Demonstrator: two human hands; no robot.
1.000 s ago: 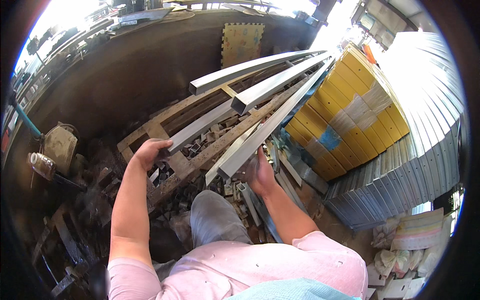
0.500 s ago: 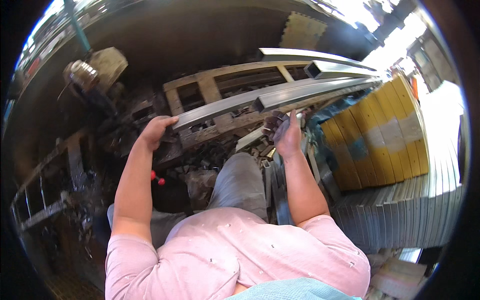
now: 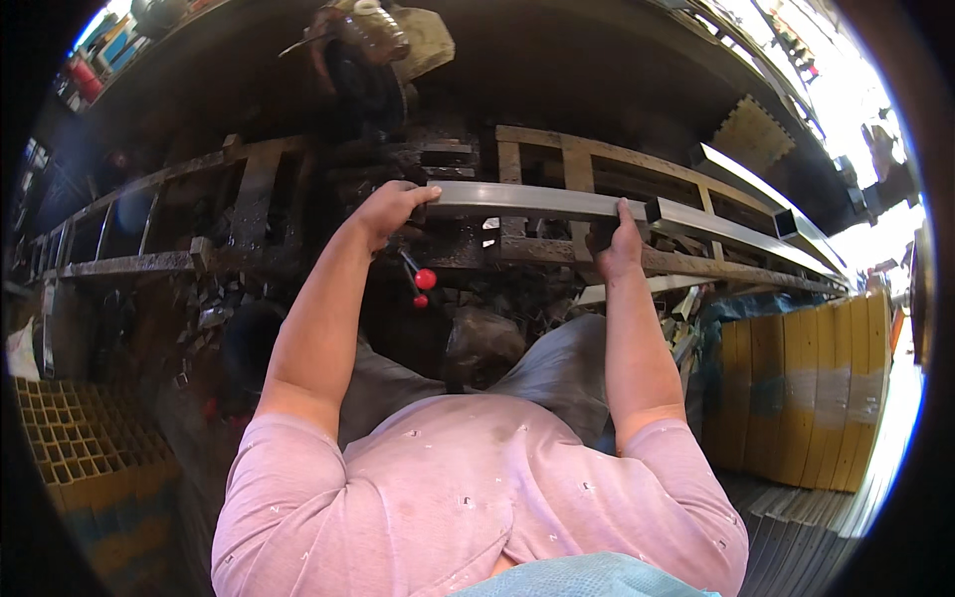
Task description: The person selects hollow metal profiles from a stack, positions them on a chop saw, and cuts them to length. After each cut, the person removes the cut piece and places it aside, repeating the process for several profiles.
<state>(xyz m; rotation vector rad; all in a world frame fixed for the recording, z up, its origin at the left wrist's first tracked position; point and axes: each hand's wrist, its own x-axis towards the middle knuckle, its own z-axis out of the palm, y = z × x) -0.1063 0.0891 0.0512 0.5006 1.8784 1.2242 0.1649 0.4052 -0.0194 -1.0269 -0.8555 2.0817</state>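
A long silver square metal tube (image 3: 527, 198) lies level across the front of me. Its left end is in my left hand (image 3: 391, 212), with the thumb along the top and the fingers mostly hidden behind. Farther right along the tube, my right hand (image 3: 623, 242) is closed on it, thumb up on the near face and fingers in shadow beneath. Just right of that hand, the open end of another silver tube (image 3: 731, 224) shows. Two red-knobbed levers (image 3: 425, 280) stand below the held tube, near my left wrist.
A slatted frame (image 3: 577, 169) runs under and behind the tubes. At the top is a motor-like machine (image 3: 373, 40). Banded yellow bars (image 3: 796, 393) are stacked at right, and yellow hollow tubes (image 3: 90, 428) at lower left. Metal offcuts lie around my legs.
My view has swung left. The held tube has shifted left along the frame, away from the other tubes. My right hand, earlier partly open below the tubes, is now closed on it.
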